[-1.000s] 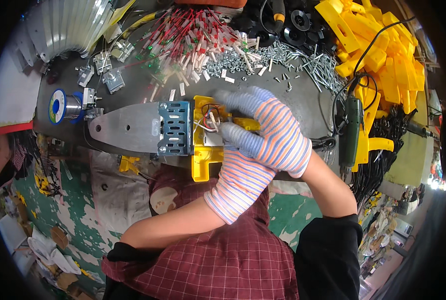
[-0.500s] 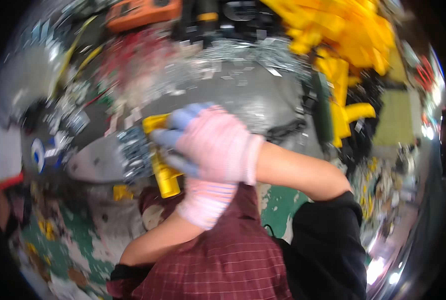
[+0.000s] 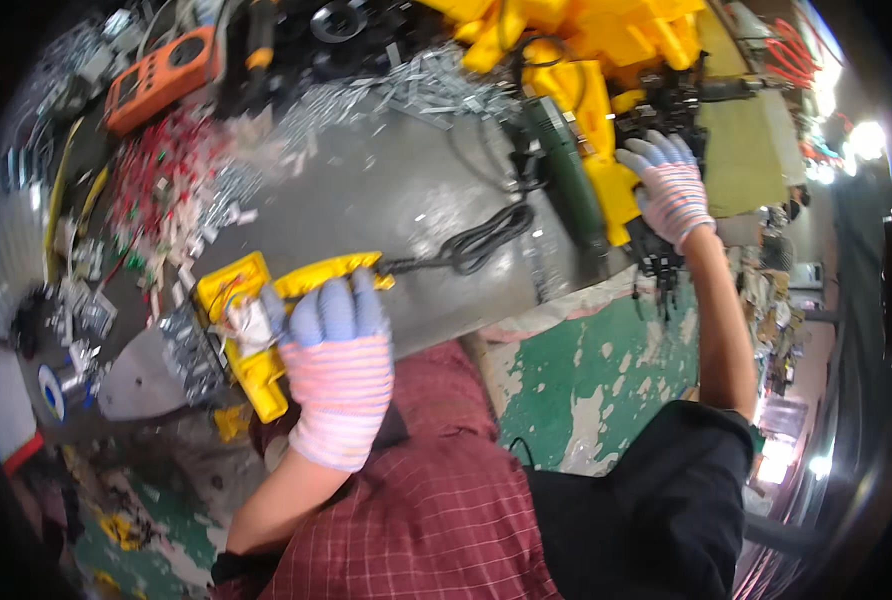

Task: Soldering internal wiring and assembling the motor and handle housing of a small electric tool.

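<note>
A yellow plastic tool housing lies at the table's near left edge, with its hollow inside facing up. Inside it sit a whitish part and thin wires. A coiled black cord runs off to the right from its handle. My left hand, in a striped glove with blue fingertips, grips this housing by the handle. Over at the right, my gloved right hand has its fingers stretched out above a heap of black parts, beside yellow shells. Nothing shows in its fingers.
A dark green cylindrical tool lies left of my right hand. Yellow shells are heaped at the back right. Small metal pieces, red and white bits and an orange meter-like box are behind. A grey plate stands left.
My right hand has left the yellow housing and swung far right to the black parts. My left hand, covered before, now shows on the housing. The view has shifted.
</note>
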`<state>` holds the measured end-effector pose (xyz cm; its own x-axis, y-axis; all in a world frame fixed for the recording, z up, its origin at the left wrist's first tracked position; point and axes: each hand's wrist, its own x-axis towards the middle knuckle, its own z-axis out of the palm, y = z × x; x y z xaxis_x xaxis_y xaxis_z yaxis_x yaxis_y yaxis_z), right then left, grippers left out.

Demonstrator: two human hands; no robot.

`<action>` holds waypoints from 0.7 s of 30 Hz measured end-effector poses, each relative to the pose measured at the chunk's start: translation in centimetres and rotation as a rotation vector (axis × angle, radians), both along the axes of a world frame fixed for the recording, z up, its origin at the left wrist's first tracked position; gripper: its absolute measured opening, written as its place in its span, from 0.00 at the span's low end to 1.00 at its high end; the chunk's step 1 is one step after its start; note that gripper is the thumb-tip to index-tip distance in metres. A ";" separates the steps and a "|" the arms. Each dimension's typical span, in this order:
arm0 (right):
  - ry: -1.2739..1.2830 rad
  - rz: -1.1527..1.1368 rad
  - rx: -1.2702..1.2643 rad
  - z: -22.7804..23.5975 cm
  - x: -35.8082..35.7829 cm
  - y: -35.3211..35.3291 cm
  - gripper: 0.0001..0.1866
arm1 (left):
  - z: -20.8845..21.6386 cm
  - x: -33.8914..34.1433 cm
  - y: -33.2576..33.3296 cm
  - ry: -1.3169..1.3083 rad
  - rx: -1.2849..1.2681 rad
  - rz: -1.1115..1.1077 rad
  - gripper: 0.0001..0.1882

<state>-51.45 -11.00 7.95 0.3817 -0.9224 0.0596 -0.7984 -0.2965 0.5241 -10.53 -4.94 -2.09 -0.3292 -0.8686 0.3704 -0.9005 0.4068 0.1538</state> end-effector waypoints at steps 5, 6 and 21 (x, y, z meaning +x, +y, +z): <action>0.217 -0.302 0.234 2.2 1.0 -1.2 0.22 | -0.8 0.6 -0.2 0.005 0.013 -0.059 0.23; 0.224 -0.275 0.098 3.4 -0.1 -1.0 0.23 | -0.7 0.7 -0.2 0.003 0.018 -0.049 0.23; -2.099 -0.044 0.383 -7.9 25.2 1.0 0.16 | -0.7 0.8 0.4 -0.070 -0.020 -0.028 0.20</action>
